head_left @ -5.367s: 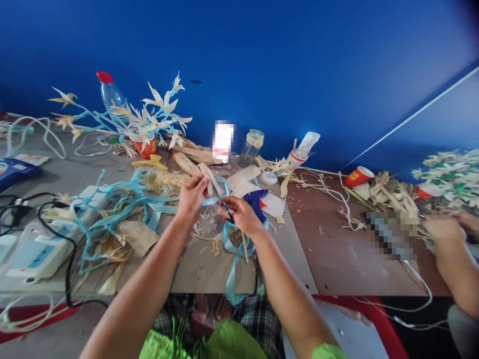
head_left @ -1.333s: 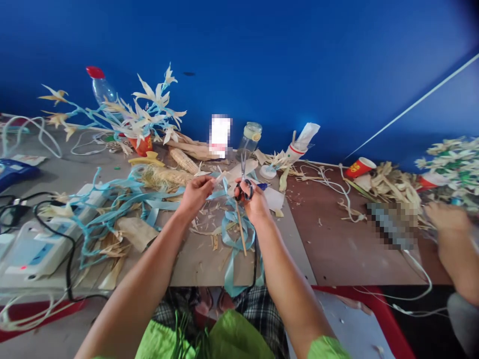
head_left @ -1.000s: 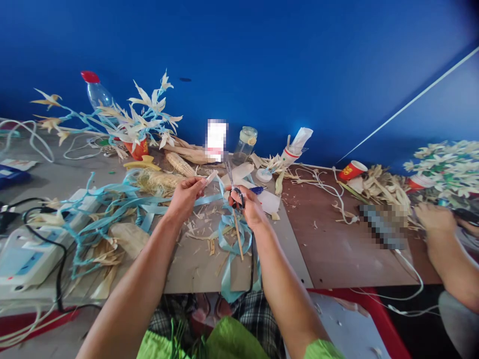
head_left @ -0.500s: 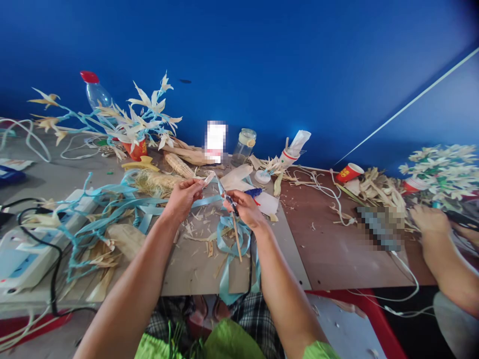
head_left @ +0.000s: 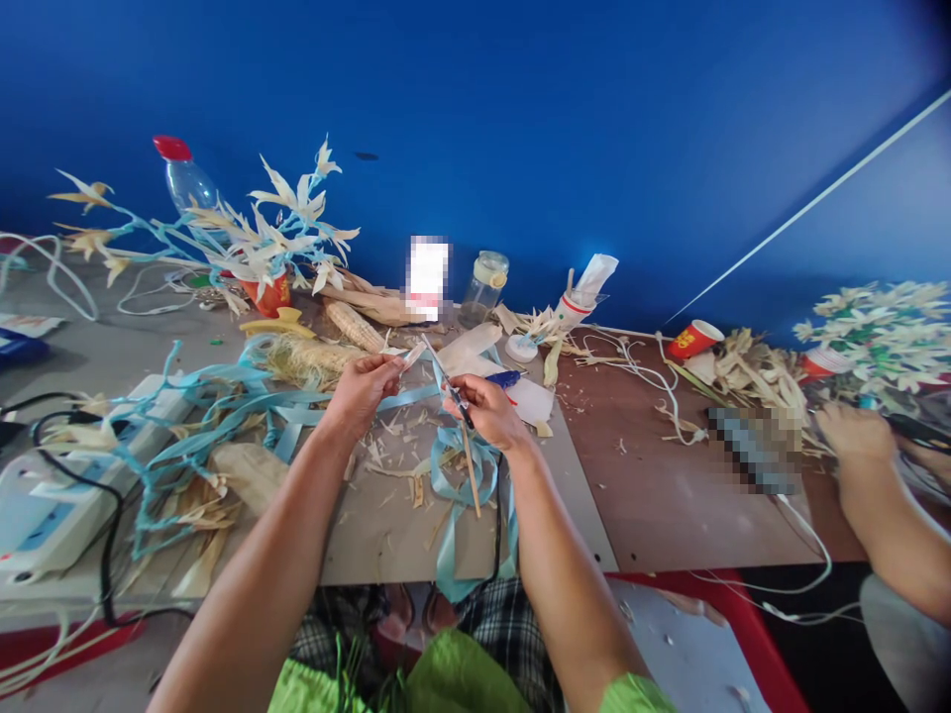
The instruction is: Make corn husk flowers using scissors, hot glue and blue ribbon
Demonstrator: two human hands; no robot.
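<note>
Between the fingertips of my left hand (head_left: 368,389) is a small pale strip of corn husk (head_left: 413,356). My right hand (head_left: 486,406) is wrapped around a pair of scissors (head_left: 435,360), their blades pointing up and away from me, close beside the husk. I cannot tell whether the blades touch it. Below my right hand a thin stick (head_left: 471,473) slants down; its upper end is hidden at the fingers. Light blue ribbon (head_left: 486,485) lies in loops under that hand, among husk scraps (head_left: 386,451). A larger husk piece (head_left: 468,349) lies just beyond the hands.
At the left, husk flowers (head_left: 286,233) rise from a red cup (head_left: 268,294), near a corn cob (head_left: 355,327) and a white power strip (head_left: 123,436). A glass jar (head_left: 482,292) stands at the wall. Another person's hand (head_left: 858,433) is at the right, near a blurred phone (head_left: 750,456).
The scissors' blades have shifted slightly, and the husk strip's tip has drawn back a little from them. Both hands otherwise stay in nearly the same place.
</note>
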